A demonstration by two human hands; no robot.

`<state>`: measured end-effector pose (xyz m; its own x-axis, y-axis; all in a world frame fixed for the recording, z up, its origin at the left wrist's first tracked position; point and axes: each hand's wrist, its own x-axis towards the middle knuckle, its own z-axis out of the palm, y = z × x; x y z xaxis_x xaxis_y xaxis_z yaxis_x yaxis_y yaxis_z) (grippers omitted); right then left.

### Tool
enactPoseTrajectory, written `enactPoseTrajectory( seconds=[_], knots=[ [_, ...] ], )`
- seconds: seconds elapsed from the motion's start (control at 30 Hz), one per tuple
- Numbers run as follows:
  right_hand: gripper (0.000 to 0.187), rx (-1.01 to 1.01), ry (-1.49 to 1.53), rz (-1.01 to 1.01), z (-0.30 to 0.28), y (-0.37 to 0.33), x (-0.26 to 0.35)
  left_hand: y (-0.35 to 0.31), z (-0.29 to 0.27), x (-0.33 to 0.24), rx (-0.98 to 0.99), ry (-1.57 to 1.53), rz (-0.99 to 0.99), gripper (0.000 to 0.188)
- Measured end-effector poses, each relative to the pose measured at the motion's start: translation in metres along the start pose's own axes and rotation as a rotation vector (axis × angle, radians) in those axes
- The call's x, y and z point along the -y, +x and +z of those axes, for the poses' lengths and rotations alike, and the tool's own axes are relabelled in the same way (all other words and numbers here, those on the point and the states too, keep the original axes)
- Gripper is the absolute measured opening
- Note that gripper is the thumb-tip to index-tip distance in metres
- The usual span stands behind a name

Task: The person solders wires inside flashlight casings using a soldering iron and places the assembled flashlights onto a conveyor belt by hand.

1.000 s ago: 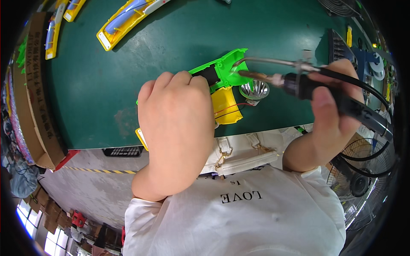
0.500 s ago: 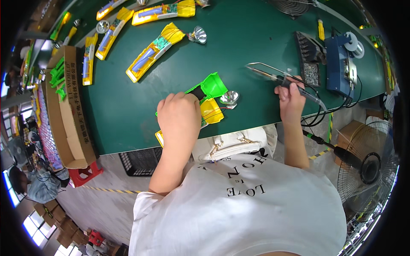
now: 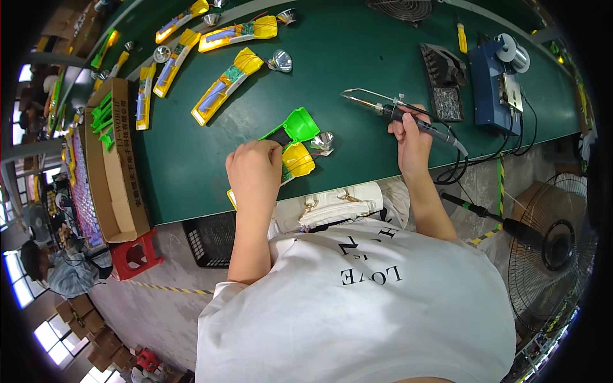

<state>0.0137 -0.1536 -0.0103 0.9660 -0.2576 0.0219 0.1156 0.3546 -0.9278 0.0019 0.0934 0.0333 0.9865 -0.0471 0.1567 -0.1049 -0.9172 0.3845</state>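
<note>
My left hand (image 3: 253,167) is closed over a flashlight housing, its fingertips hidden beneath the back of the hand. The green shell half (image 3: 301,125) sticks out past the fingers. Beside that lies the yellow shell half (image 3: 298,160), partly covered by the hand. Thin wires run from it to a round silver reflector (image 3: 322,142) on the bench. My right hand (image 3: 412,137) grips a soldering iron (image 3: 399,115) that has a curved metal feed tube. Its tip points left, above the bench and apart from the housing.
Several yellow half-shells (image 3: 223,89) with blue cells lie at the far left of the green bench (image 3: 357,166). A cardboard box (image 3: 131,185) with green parts stands left. A blue solder-feed unit (image 3: 495,89), iron stand (image 3: 444,73) and yellow screwdriver (image 3: 461,38) sit right. A fan (image 3: 555,246) stands lower right.
The whole view has shifted a little, moving the bench things leftward in the picture. The soldering iron has come slightly left with my right hand. My left hand stays on the housing.
</note>
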Motion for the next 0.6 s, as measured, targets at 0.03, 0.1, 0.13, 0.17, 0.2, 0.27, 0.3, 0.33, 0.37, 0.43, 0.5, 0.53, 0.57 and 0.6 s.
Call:
enactPoseTrajectory(
  seconds=[0.03, 0.1, 0.13, 0.17, 0.2, 0.27, 0.3, 0.33, 0.37, 0.43, 0.5, 0.53, 0.57, 0.6],
  knots=[
    [0.01, -0.005, 0.007, 0.002, 0.002, 0.001, 0.002, -0.001, -0.002, -0.001, -0.008, 0.003, -0.003, 0.008],
    [0.01, -0.012, 0.013, 0.006, 0.002, 0.002, 0.001, 0.0, -0.008, -0.003, -0.012, -0.027, -0.018, 0.009],
    [0.01, -0.014, 0.017, 0.008, 0.001, 0.002, 0.001, 0.001, -0.011, -0.003, -0.019, -0.057, -0.033, 0.01],
    [0.01, -0.017, 0.02, 0.008, 0.0, 0.003, 0.0, 0.002, -0.012, 0.001, -0.017, -0.057, -0.034, 0.01],
    [0.01, -0.018, 0.019, 0.01, -0.001, 0.003, -0.001, 0.004, -0.015, 0.008, -0.045, -0.058, -0.04, 0.012],
    [0.011, -0.041, 0.025, 0.006, -0.001, 0.002, -0.001, 0.009, -0.022, 0.019, -0.073, -0.057, -0.048, 0.016],
    [0.011, -0.04, 0.027, 0.008, -0.001, 0.002, -0.001, 0.012, -0.027, 0.022, 0.016, -0.085, -0.05, 0.022],
    [0.012, -0.044, 0.031, 0.007, -0.001, 0.003, -0.001, 0.015, -0.031, 0.027, 0.105, -0.112, -0.051, 0.03],
    [0.012, -0.046, 0.036, 0.005, -0.001, 0.002, -0.001, 0.018, -0.03, 0.034, 0.241, -0.224, -0.071, 0.038],
    [0.012, -0.041, 0.038, -0.002, -0.001, 0.001, 0.001, 0.025, -0.025, 0.041, 0.34, -0.247, -0.023, 0.039],
    [0.012, -0.04, 0.042, -0.017, -0.001, 0.001, 0.0, 0.032, -0.029, 0.034, 0.524, -0.208, -0.026, 0.033],
    [0.012, -0.043, 0.042, -0.012, -0.001, 0.0, 0.0, 0.031, -0.029, 0.036, 0.525, -0.205, -0.024, 0.033],
    [0.012, -0.05, 0.042, -0.013, -0.001, -0.001, 0.001, 0.031, -0.027, 0.037, 0.535, -0.157, 0.061, 0.028],
    [0.012, -0.056, 0.044, -0.018, -0.002, -0.002, 0.001, 0.03, -0.026, 0.038, 0.545, -0.109, 0.144, 0.023]
  ],
)
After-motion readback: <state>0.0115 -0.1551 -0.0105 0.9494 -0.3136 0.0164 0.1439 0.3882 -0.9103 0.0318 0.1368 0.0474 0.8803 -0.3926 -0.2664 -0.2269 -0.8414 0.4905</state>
